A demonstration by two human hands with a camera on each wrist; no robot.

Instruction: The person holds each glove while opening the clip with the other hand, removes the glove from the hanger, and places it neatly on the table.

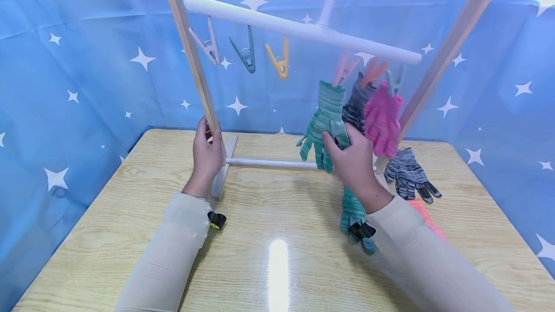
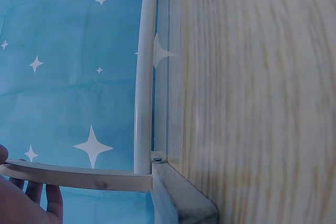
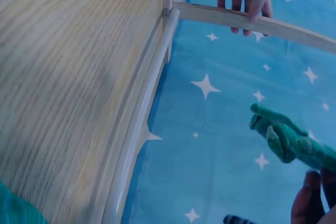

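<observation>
A green knitted glove (image 1: 332, 102), banded with paler stripes, hangs palm-down from a pink clip (image 1: 344, 69) under the white bar (image 1: 277, 24). The right hand (image 1: 355, 158) pinches it between thumb and fingers; the left hand's (image 1: 207, 155) fingers curl round a wooden upright (image 1: 189, 42). A dark glove (image 1: 357, 102) and a pink glove (image 1: 383, 119) hang beside it. On the tabletop (image 1: 238, 254), the right sleeve (image 1: 429, 249) partly hides a second green glove (image 1: 352, 206) and something orange (image 1: 427, 214).

Head cam: in front of rack (image 1: 282, 24), facing forward-down, widest; wrist cams: closer, low before rack, facing backdrop (image 2: 63, 108), rolled sideways; both share lower rod (image 2: 145, 77)
</observation>
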